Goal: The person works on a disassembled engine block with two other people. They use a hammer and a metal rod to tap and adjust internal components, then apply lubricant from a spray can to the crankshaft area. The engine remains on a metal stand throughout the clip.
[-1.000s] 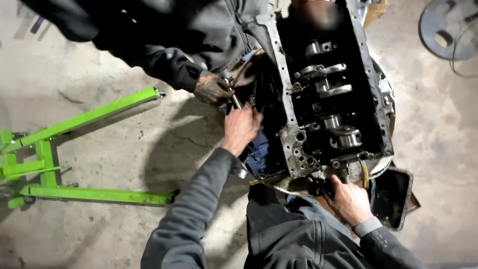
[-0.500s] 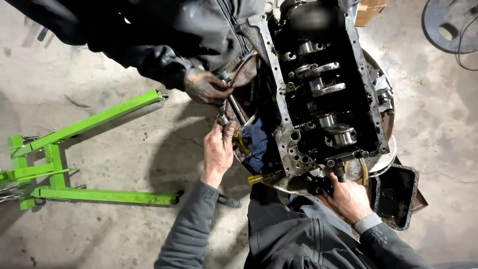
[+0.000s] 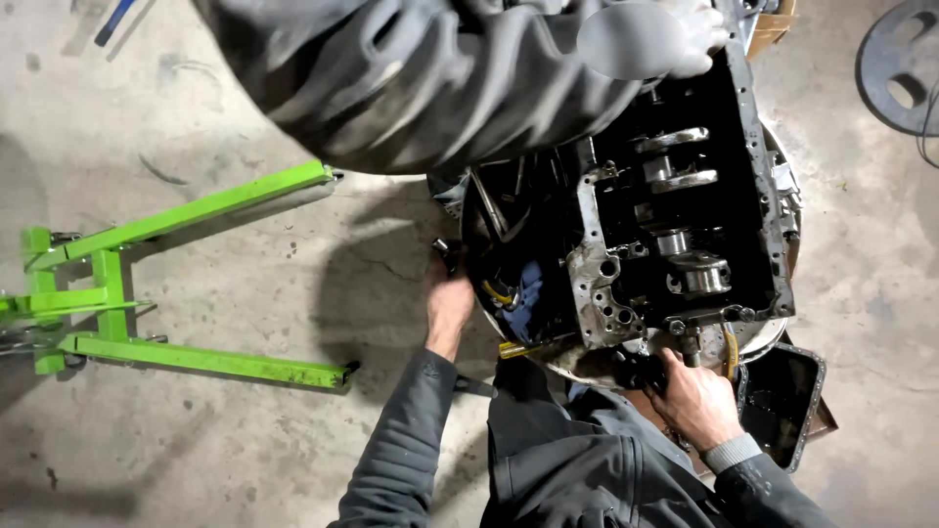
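I am looking down at my right hand [image 3: 696,399], nearest to me in a grey sleeve with a ribbed cuff, and its fingers are curling shut around a dark metal fitting [image 3: 648,370] at the near end of the bare grey metal engine block [image 3: 599,284]. Just beside that hand, a black rectangular oil pan [image 3: 794,401] is lying on the concrete floor [image 3: 245,430].

My left hand [image 3: 449,301] is reaching out a little farther, at the left edge of the block. Its fingers are closing around a small dark metal part [image 3: 448,256], though I cannot tell exactly what kind of part it is. Just right of it, a blue rag [image 3: 526,293] and a yellow-handled tool [image 3: 523,348] are sitting in the shadow under the block.

The block is resting open side up, and I am seeing the shiny steel crankshaft journals [image 3: 685,225] lined up inside it. Well off to the left, a bright green steel stand frame [image 3: 176,284] is spreading its 2 legs across the floor.

Farthest from me, another person in a dark grey jacket [image 3: 411,78] is leaning over the far end of the block, with a pale gloved hand [image 3: 675,39] blurred above it. A round dark metal disc [image 3: 900,64] is lying in the far right corner.
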